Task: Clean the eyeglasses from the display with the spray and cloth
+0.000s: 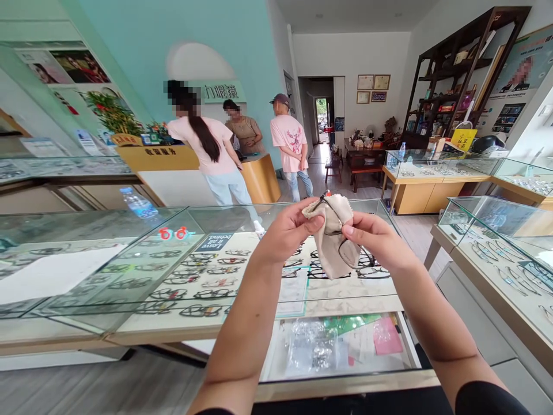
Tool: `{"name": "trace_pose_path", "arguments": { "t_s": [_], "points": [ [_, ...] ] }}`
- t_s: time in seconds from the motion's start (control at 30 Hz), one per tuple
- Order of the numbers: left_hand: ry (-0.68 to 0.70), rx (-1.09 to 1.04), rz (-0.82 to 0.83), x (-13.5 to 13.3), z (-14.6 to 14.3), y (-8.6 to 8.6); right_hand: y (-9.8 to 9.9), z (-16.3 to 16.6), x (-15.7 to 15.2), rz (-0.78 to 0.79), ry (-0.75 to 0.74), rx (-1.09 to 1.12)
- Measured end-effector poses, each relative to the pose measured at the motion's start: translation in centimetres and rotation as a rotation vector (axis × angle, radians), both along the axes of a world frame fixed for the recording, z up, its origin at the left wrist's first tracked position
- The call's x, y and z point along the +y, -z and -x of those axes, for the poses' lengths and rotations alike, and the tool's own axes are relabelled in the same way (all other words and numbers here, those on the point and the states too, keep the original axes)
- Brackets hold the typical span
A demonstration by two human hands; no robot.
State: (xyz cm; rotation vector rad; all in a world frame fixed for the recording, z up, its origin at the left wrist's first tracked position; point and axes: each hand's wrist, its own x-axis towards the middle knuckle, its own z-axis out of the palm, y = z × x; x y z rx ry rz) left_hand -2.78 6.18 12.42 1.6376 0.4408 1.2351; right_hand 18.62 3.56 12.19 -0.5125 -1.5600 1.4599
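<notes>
A beige cleaning cloth [330, 245] with a zigzag edge is in my left hand [294, 230], which is closed on it. It hangs down above the glass display case [207, 222]. A dark thin-framed pair of eyeglasses [356, 264] lies against the cloth, one lens showing at its lower right. My right hand [374, 237] pinches the eyeglasses' frame between thumb and fingers. Part of the frame is hidden by the cloth and my fingers. Behind and below my hands, rows of eyeglasses [211, 294] lie inside the case.
Below my hands, an open drawer [280, 351] holds clear plastic bags [313, 346] and a pink packet [387, 335]. A water bottle [139, 203] and white paper [60, 271] rest on the glass at left. Several people stand around the counter [159, 158]. Another display case [496, 248] is at right.
</notes>
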Motion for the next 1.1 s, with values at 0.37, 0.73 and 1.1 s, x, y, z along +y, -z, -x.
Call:
{"name": "trace_pose_path", "arguments": {
  "t_s": [0.37,0.73,1.1],
  "points": [
    [-0.054,-0.093,-0.074,-0.2,-1.6,0.1,0.3,0.7,-0.1,0.019,-0.031,0.061],
    [-0.269,-0.159,-0.045,0.0,-2.6,0.7,0.9,1.1,0.4,0.032,-0.051,0.023],
    [-0.230,-0.141,0.011,0.2,-1.9,0.4,0.7,1.1,0.3,-0.012,0.003,0.011]
  ]
}}
